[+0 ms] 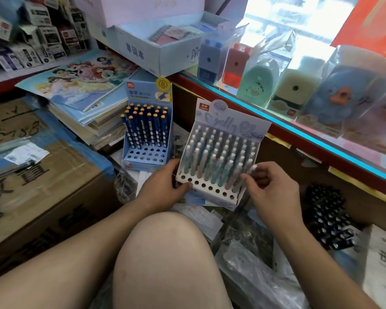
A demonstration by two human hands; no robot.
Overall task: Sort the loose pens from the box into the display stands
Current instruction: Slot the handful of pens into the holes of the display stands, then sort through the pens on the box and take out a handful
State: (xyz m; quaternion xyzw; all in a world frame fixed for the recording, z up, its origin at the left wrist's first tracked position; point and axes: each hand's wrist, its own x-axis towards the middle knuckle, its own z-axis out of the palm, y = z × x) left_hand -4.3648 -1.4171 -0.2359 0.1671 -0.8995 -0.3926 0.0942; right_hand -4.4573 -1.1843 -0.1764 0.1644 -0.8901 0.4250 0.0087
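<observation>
The person is sitting low in front of the glass counter, with one bare knee in the middle of the view. The left hand is gripping the front left corner of the pastel display stand, thumb on top of the white holed plate and fingers curled under it. The right hand is pinching the white top of one pen at the front right corner of this stand; whether its tip is sitting in a hole I cannot tell. The pastel pens are standing upright and filling the back rows, while the front row of holes is showing open. Just behind, to the left, the blue display stand is holding dark blue pens in its back rows. A bundle of black pens is lying under the counter's edge on the right, and a cardboard box is standing on the left
</observation>
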